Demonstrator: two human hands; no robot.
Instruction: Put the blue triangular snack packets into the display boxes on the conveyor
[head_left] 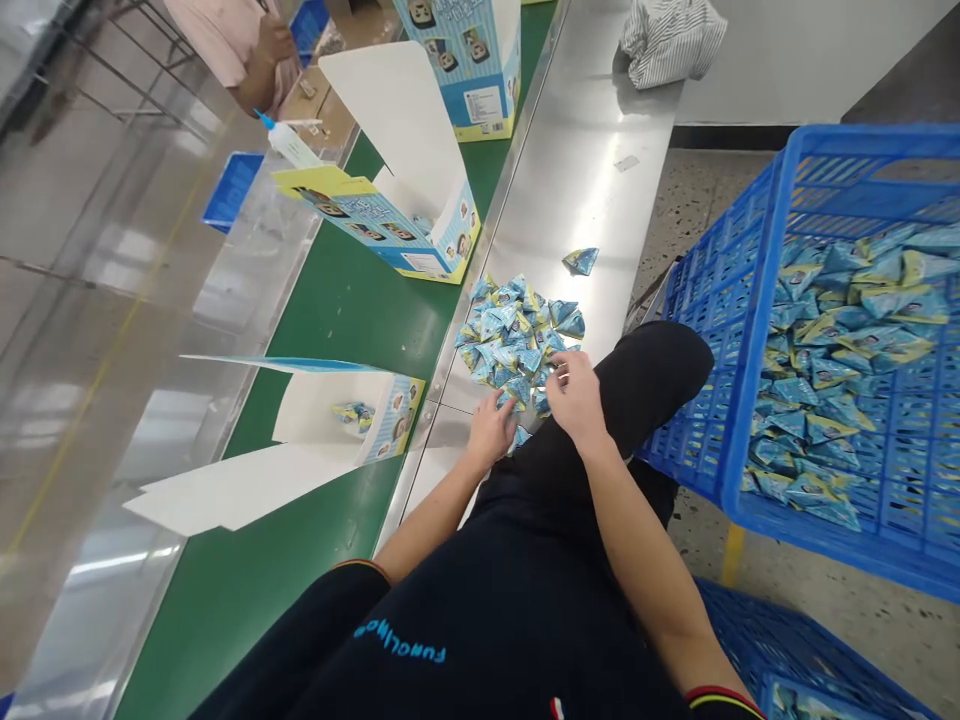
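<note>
A pile of small blue triangular packets (pixel 517 335) lies on the steel table (pixel 570 190). My left hand (pixel 491 430) rests at the pile's near edge, fingers curled over a few packets. My right hand (pixel 574 395) sits beside it at the pile's near right corner, fingertips touching packets. Whether either hand grips a packet is hidden by the fingers. One stray packet (pixel 581 260) lies apart, farther back. An open printed carton (pixel 352 415) lies on the green belt (pixel 337 310) left of my hands, with a few packets inside.
A blue crate (pixel 757 300) with several packets stands at my right; another blue crate (pixel 757 640) is below it. More open cartons (pixel 397 215) sit farther up the belt. A glue bottle (pixel 289 140) and another person's arm (pixel 262 55) are at the far left. Striped cloth (pixel 671 40) lies at the back.
</note>
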